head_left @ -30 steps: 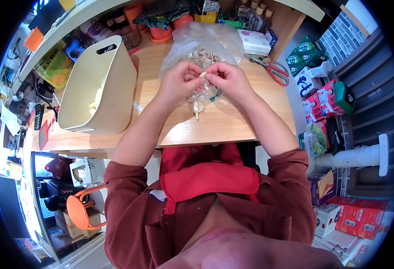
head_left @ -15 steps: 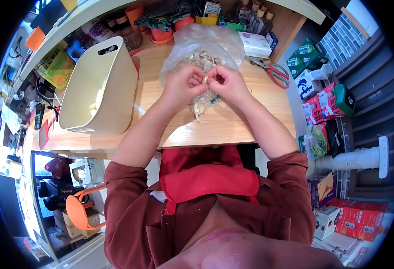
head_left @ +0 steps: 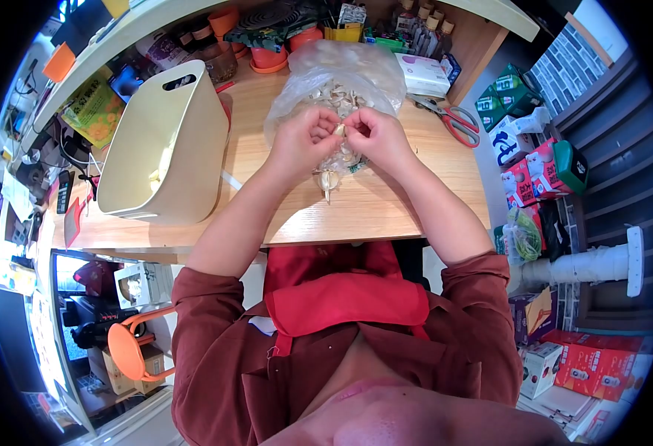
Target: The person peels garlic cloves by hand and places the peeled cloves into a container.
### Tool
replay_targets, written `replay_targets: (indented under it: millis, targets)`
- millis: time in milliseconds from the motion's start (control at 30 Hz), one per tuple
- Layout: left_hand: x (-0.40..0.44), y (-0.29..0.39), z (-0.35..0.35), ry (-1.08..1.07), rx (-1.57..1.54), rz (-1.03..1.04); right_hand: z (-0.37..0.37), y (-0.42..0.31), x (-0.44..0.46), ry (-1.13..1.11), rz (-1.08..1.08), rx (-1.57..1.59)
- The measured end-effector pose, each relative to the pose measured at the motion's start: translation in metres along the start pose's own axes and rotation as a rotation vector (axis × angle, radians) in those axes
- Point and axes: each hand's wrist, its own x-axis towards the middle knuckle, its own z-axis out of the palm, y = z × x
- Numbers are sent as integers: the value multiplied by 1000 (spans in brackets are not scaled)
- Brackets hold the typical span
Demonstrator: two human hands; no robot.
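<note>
Above a clear plastic bag (head_left: 371, 70) of garlic skins, my left hand (head_left: 308, 137) and my right hand (head_left: 373, 135) meet at the fingertips. Between them is a small pale garlic clove (head_left: 339, 130), pinched by the fingers of both hands. A partial garlic bulb (head_left: 328, 180) with its stem lies on the wooden table (head_left: 378, 212), just below my hands. To the left stands a cream bin (head_left: 200, 141) with some peeled cloves (head_left: 164, 160) inside.
Red-handled scissors (head_left: 457, 125) lie on the right of the table, near a white box (head_left: 422, 73). Orange pots (head_left: 268, 58) and bottles (head_left: 427, 30) line the back. An orange-backed chair (head_left: 128, 353) stands at lower left.
My hands have shifted slightly and the fingers of my right hand have curled more around the clove. The bin and the bulb on the table have stayed in place.
</note>
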Motion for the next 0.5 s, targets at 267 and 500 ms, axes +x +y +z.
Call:
replay_targets:
  millis: [267, 500]
  targets:
    - [0, 9, -9, 72, -381, -18, -4, 9, 7, 118, 109, 185]
    - [1, 12, -9, 21, -507, -90, 1, 8, 5, 18, -64, -81]
